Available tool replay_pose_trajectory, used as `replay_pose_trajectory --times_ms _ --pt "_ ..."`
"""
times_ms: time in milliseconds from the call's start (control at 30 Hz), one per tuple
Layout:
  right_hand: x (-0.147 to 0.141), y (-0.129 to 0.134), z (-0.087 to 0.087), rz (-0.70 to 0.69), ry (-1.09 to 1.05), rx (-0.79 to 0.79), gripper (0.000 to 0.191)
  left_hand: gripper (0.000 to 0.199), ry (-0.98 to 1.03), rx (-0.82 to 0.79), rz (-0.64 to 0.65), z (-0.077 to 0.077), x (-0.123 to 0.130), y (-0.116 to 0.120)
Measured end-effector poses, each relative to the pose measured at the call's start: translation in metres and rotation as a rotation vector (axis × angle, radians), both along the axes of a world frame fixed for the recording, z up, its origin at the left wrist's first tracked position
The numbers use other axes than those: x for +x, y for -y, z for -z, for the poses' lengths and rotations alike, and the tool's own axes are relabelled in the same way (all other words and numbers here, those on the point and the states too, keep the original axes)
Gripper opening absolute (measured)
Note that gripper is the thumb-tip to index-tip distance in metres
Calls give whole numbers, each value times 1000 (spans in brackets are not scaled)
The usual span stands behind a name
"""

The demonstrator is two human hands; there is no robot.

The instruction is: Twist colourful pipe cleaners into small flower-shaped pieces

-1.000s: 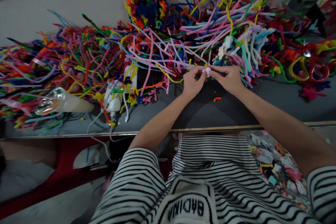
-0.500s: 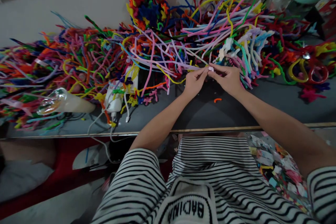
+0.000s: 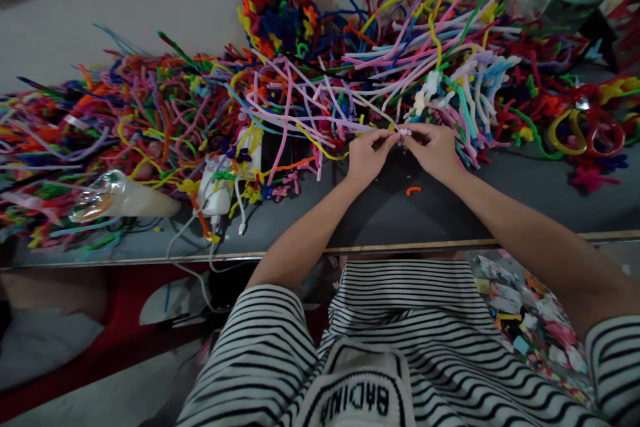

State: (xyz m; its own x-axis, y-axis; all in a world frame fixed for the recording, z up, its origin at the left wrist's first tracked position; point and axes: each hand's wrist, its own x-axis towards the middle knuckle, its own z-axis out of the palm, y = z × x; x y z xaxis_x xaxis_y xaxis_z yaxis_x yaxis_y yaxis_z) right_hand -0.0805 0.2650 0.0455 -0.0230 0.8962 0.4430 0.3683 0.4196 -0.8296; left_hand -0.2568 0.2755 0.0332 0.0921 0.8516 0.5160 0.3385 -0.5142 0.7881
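Note:
A small pale pink fuzzy piece [image 3: 404, 132] sits between the fingertips of both hands, above the dark table [image 3: 370, 213]. My left hand [image 3: 369, 157] pinches it from the left with thumb and forefinger. From the right, my right hand [image 3: 434, 150] pinches the same piece, its other fingers curled. Both hands touch at the tips. Behind them lies a heap of coloured fuzzy stems [image 3: 295, 100]. Nearer to me, a short orange bit [image 3: 413, 191] rests on the table.
Scissors with yellow and red handles [image 3: 586, 133] lie at the right. To the left are a white power adapter [image 3: 216, 193] with cables and a translucent bottle [image 3: 143, 197]. A bin of scraps [image 3: 537, 323] stands below the table edge.
The fingers have shifted slightly around the pale pink piece, and more of it shows between the fingertips. My left hand has moved a little to the left.

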Motion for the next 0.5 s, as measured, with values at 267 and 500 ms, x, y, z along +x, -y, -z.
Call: replay_pose_trajectory --times_ms 267,500 --pt "-1 4 -5 -26 18 -14 18 46 -2 -12 5 5 0 -5" --pt "-2 3 -3 -57 -78 -24 31 51 233 -286 191 12 -1 -11"
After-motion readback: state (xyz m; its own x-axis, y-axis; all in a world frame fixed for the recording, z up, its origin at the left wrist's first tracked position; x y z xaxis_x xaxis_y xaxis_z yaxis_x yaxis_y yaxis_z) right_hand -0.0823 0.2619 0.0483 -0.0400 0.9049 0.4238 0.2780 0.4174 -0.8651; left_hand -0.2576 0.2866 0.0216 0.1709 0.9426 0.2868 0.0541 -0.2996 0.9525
